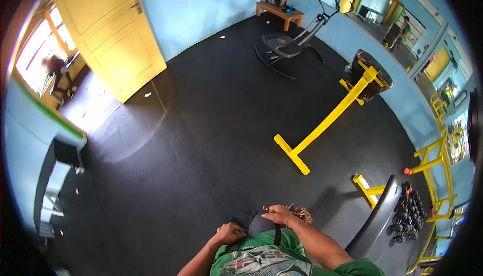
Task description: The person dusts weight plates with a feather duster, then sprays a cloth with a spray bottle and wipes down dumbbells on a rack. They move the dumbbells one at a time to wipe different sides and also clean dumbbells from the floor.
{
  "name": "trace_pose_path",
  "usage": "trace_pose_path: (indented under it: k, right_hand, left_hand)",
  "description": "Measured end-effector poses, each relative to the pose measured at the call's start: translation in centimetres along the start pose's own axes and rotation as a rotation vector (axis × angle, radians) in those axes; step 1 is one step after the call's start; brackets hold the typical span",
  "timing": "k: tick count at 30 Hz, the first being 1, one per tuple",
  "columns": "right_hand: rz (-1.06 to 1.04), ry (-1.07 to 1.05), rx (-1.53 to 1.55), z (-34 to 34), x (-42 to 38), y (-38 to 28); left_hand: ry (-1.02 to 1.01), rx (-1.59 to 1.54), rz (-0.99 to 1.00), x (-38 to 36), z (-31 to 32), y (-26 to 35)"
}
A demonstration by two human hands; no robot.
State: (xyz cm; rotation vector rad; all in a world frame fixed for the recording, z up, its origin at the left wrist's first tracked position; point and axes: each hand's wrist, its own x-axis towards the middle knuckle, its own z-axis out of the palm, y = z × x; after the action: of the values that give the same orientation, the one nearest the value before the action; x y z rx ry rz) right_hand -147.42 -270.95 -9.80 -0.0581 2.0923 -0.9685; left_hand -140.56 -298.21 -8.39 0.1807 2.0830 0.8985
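My left hand (230,233) is low in front of my waist, its fingers curled in against dark material at the hem of my green shirt (251,258). What it grips, if anything, is hidden. My right hand (276,214) is closed, with thumb and fingers pinched together over a dark grey cloth-like thing (260,224). A small dark bit pokes out at its fingertips, too small to name. Just behind my right wrist a brown, bristly bundle (302,214) shows in part. A black strap (277,236) hangs down over my shirt.
A yellow T-shaped metal frame (329,117) lies ahead on the black mat floor. Right of me stand a padded bench (377,218), dumbbells (408,213) and yellow racks (440,170). Farther off are an exercise machine (287,44), a low table (282,10), and a person (59,75) beyond the open yellow door (103,29).
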Motion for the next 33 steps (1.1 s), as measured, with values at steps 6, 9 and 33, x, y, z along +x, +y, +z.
trace_pose_path:
  k: [6, 9, 33]
  right_hand:
    - [-0.210, 0.210, 0.078, -4.8, 15.0, -5.7]
    - [-0.189, 0.241, 0.016, -10.8, 22.3, -9.8]
    - [-0.411, 1.116, -0.567, -61.3, 72.4, -40.6]
  left_hand:
    - [0.093, 0.019, -0.101, 12.8, -13.2, -2.1]
    - [0.195, -0.008, -0.097, 18.5, -21.0, -1.1]
    - [0.449, -0.150, 0.455, 64.9, -89.3, 14.1]
